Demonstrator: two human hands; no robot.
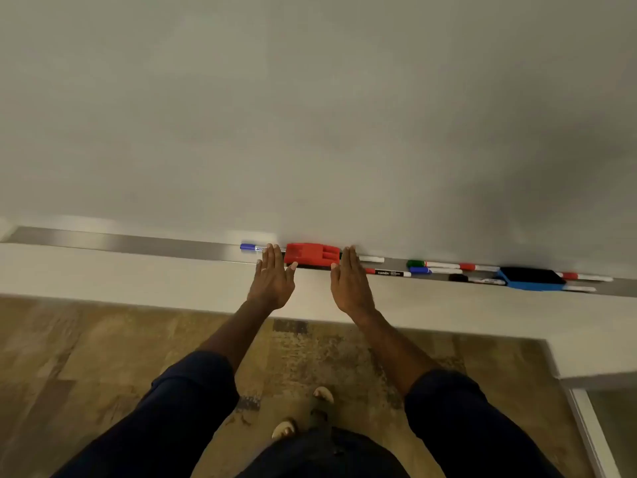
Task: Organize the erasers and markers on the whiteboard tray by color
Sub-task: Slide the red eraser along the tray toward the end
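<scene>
A red eraser point(312, 255) sits on the metal whiteboard tray point(138, 243), between my two hands. My left hand point(272, 277) lies flat just left of it, fingers together, thumb touching its lower left corner. My right hand point(350, 281) lies flat just right of it, thumb at its lower right corner. Neither hand holds anything. A blue marker point(251, 247) pokes out left of my left hand. A white marker end point(372, 259) shows behind my right hand. Further right lie a red-capped marker point(387, 272), a green-capped marker point(425, 264), a blue-capped marker point(432, 270) and a blue eraser point(532, 278).
More red-capped markers point(586, 277) and a black-capped marker point(477, 279) lie around the blue eraser. The whiteboard point(310, 115) rises behind the tray. A white ledge point(138, 274) runs below it. Patterned carpet point(86, 357) and my feet are underneath.
</scene>
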